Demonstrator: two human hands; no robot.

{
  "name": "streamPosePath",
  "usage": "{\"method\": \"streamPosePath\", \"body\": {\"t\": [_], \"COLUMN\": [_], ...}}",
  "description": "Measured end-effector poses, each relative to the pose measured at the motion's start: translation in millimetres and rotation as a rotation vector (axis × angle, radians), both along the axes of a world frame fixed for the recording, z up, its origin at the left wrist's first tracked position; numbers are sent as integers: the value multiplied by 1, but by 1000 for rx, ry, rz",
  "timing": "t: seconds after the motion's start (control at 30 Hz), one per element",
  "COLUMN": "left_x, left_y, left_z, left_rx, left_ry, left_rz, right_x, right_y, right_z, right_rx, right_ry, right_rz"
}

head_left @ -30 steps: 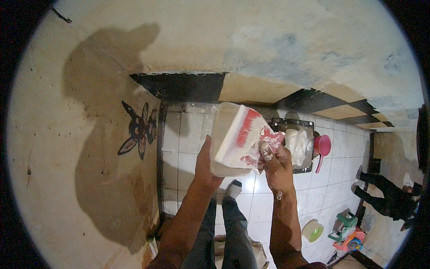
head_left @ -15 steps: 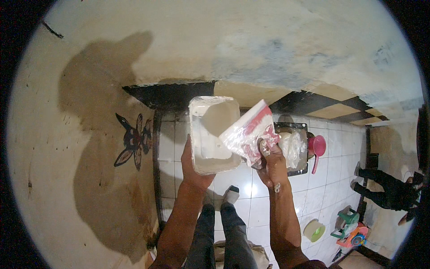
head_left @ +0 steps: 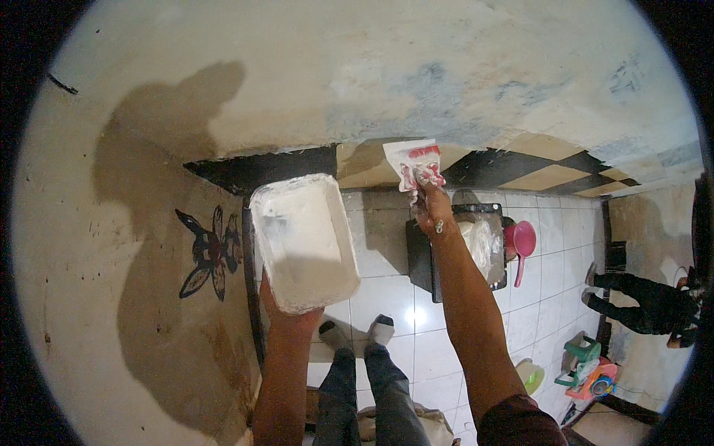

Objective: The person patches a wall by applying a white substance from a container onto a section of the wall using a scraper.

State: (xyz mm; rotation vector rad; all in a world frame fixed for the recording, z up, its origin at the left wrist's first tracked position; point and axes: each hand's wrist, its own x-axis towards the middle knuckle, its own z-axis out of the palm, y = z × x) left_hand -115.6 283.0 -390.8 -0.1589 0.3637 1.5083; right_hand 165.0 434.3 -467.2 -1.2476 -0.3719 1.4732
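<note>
My left hand [head_left: 291, 318] holds up a white rectangular tub [head_left: 349, 245] by its near end, the fingers mostly hidden under it. White paste coats the tub's inside and lies over its bottom. My right hand [head_left: 433, 204] is closed round a red and white putty scraper [head_left: 422, 152] smeared with white paste. The scraper's wide edge points away from me, in front of the lower part of the wall [head_left: 401, 82]; whether it touches the wall I cannot tell. White smears mark my right fingers and wrist.
Beyond my right forearm stands a black box [head_left: 422, 260] with a clear plastic bag [head_left: 483, 241] on top. A pink dipper [head_left: 524, 239] sits beside it. Farther right are a green basin [head_left: 529, 375], a green stool [head_left: 580, 353] and a person in dark clothes [head_left: 632, 293].
The scraper has moved from over the tub away toward the wall, my right arm stretching out. My left hand has brought the tub left and tilted it a little.
</note>
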Motion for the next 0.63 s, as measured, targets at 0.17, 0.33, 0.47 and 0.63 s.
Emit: {"method": "streamPosePath", "body": {"t": [0.17, 0.33, 0.47, 0.63], "left_x": [-12, 4, -17, -17], "left_y": [-19, -18, -41, -44], "left_z": [-11, 0, -2, -4], "left_rx": [178, 16, -127, -112], "left_ry": [-54, 11, 78, 59], "left_rz": [-76, -28, 34, 66], "right_x": [-14, 54, -15, 9], "right_y": [22, 76, 103, 122], "right_z": [-8, -54, 34, 103], "right_rx": [-50, 380, -22, 168], "right_ry": [-62, -751, -121, 127], "right_rz": [-80, 51, 73, 202]}}
